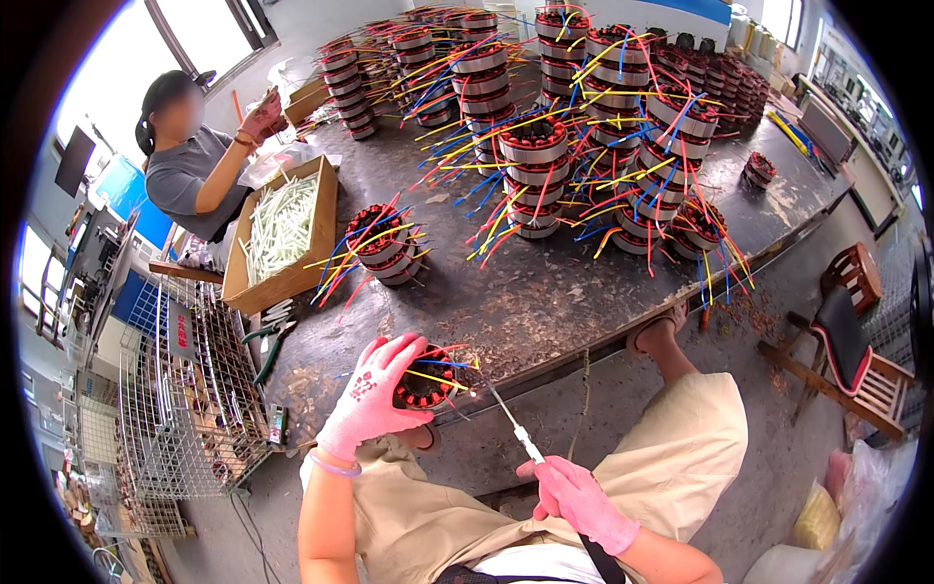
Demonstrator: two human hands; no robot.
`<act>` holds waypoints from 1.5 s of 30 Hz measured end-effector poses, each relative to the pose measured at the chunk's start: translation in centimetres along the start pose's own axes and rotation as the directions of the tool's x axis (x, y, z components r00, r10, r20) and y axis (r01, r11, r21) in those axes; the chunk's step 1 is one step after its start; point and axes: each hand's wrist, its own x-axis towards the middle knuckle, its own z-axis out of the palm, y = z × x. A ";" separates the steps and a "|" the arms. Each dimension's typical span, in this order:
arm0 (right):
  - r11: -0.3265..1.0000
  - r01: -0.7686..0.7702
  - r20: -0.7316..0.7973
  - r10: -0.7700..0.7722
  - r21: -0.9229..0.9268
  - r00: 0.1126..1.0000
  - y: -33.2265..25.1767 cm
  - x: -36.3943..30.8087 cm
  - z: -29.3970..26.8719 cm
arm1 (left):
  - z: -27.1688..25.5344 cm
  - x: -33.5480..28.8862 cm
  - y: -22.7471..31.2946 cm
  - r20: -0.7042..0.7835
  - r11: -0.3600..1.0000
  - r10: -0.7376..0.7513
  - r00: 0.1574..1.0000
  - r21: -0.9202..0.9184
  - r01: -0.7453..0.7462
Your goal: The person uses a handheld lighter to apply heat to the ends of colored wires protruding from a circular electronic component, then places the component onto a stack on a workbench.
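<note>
My left hand (375, 394), in a pink glove, grips a motor stator (424, 393) at the table's near edge. The stator has red windings, and yellow, blue and red lead wires stick out to its right. My right hand (584, 501), also gloved in pink, is closed round the white handle of a soldering iron (522, 435). Its thin metal shaft points up and left, with the tip close to the lead wires; whether it touches them I cannot tell. Beyond my left hand stands a short stack of stators (387, 251) with coloured wires.
Tall stator stacks (535, 165) fill the table's far middle. A cardboard box (328, 209) of white sleeves stands left, near green-handled pliers (269, 352). A co-worker (190, 156) sits beyond it. Wire baskets (185, 409) flank the table; a chair (842, 341) is at right.
</note>
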 end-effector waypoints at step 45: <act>0.998 0.001 -0.007 -0.001 -0.057 1.000 -0.4 0.2 0.5 | 0.0 -0.2 0.3 -0.018 0.991 -0.120 0.993 0.057 0.121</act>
